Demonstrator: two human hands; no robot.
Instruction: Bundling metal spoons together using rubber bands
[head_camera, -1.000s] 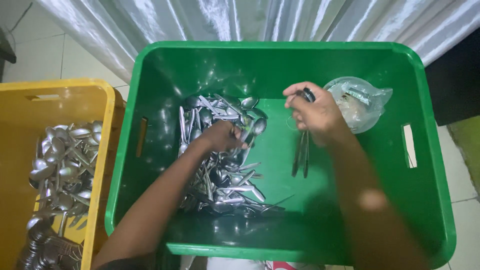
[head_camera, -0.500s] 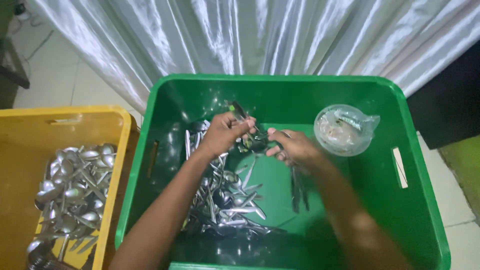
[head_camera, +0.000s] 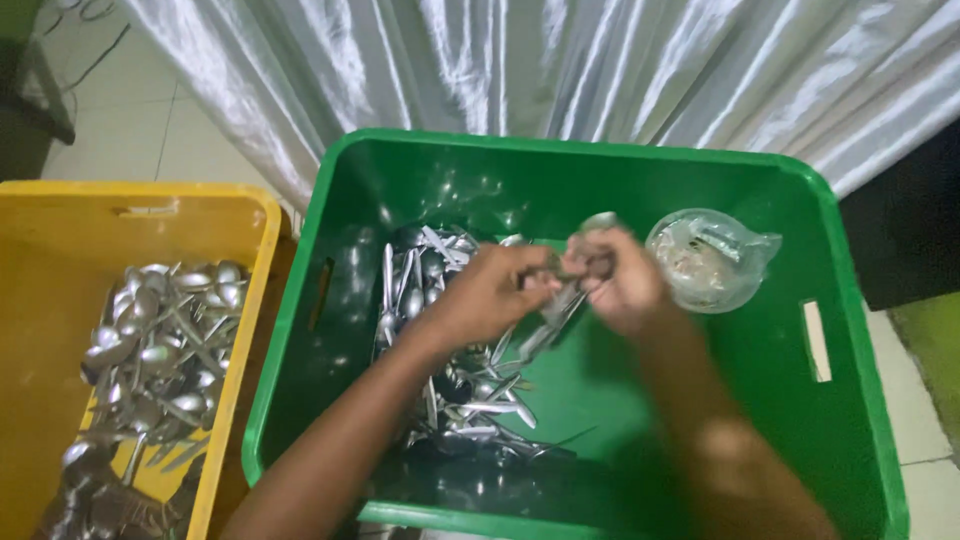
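Note:
Both of my hands are inside a green plastic crate (head_camera: 850, 420). My left hand (head_camera: 495, 295) and my right hand (head_camera: 620, 280) meet above the crate's middle, and together they grip a small bunch of metal cutlery (head_camera: 560, 300); a spoon bowl sticks up above my right fingers and handles hang down below. Beneath my left forearm a heap of several spoons and forks (head_camera: 445, 390) lies on the crate's left half.
A clear plastic tub (head_camera: 712, 258) lies tilted in the crate's right part. A yellow crate (head_camera: 60, 240) on the left holds several spoons (head_camera: 160, 340). A shiny silver curtain (head_camera: 520, 70) hangs behind both crates. Tiled floor shows at far left and right.
My right hand moved left from the plastic tub to the middle and met my left hand, which rose off the heap with cutlery. The view also shifted downward and closer.

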